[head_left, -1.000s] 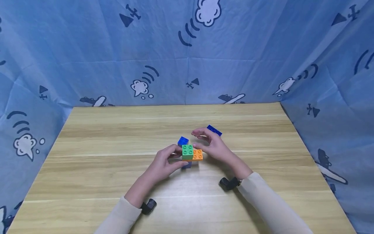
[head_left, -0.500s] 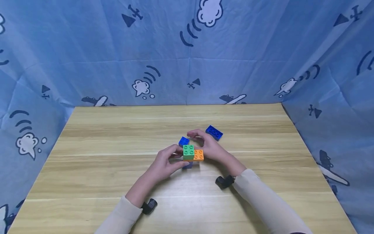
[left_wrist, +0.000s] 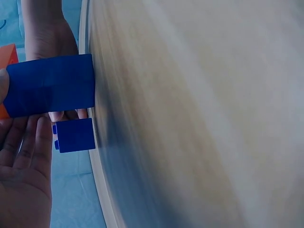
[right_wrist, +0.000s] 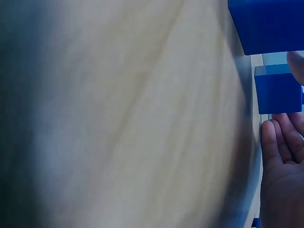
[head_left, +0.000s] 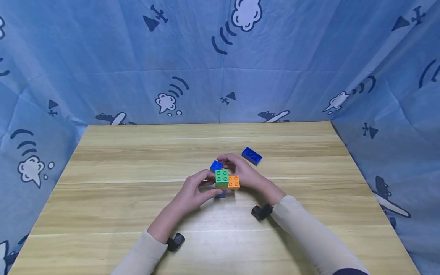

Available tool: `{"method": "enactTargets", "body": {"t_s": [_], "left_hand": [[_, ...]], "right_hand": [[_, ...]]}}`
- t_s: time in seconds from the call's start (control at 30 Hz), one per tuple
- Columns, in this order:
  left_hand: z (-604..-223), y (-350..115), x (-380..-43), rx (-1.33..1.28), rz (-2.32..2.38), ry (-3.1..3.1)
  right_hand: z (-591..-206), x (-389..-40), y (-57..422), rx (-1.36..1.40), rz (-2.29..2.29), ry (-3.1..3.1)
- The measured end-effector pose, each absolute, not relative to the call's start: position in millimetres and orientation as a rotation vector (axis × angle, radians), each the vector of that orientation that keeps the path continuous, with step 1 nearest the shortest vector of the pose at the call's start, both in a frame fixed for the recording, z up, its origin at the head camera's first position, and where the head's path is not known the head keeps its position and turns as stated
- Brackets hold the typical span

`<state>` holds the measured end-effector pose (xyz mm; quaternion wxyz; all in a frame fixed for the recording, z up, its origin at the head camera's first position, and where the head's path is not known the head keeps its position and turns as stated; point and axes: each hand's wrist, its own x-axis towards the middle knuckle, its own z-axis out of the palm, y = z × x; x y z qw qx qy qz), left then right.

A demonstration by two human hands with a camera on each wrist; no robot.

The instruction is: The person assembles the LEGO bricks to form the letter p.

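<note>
A block stack has a green brick (head_left: pixel 221 178) on an orange brick (head_left: pixel 233 182), with a large blue block (left_wrist: pixel 52 85) below. My left hand (head_left: pixel 192 193) grips the stack, thumb in front and fingers behind. In the left wrist view its thumb presses beside the orange and blue parts. Just behind the stack stands a small blue brick (head_left: pixel 216 165), studs up. My right hand (head_left: pixel 242 172) reaches in from the right, bent fingers right at this brick's far side. In the right wrist view, its fingertips (right_wrist: pixel 280 126) are at the small brick's lower edge. The stack partly hides the right thumb.
A longer blue brick (head_left: pixel 252 156) lies behind the right hand, toward the back of the wooden table (head_left: pixel 137 152). A blue patterned curtain (head_left: pixel 192 57) closes off the back and sides.
My right hand has moved left, away from the longer blue brick and in to the small blue brick, uncovering the longer one. The left hand keeps holding the stack almost still.
</note>
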<state>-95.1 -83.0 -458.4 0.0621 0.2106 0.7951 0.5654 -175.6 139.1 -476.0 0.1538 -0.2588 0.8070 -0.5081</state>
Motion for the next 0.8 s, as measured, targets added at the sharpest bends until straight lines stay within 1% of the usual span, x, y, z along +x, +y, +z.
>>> {"method": "enactTargets", "body": {"t_s": [0.47, 0.8], "left_hand": [[-458.9, -82.8, -95.4, 0.624, 1.699, 2.409], [-460.2, -81.9, -95.1, 0.608, 1.743, 2.383]], "right_hand": [[-480.5, -179.5, 137.0, -0.695, -1.380, 2.333], [-476.5, -179.1, 134.6, -0.659, -1.368, 2.331]]}}
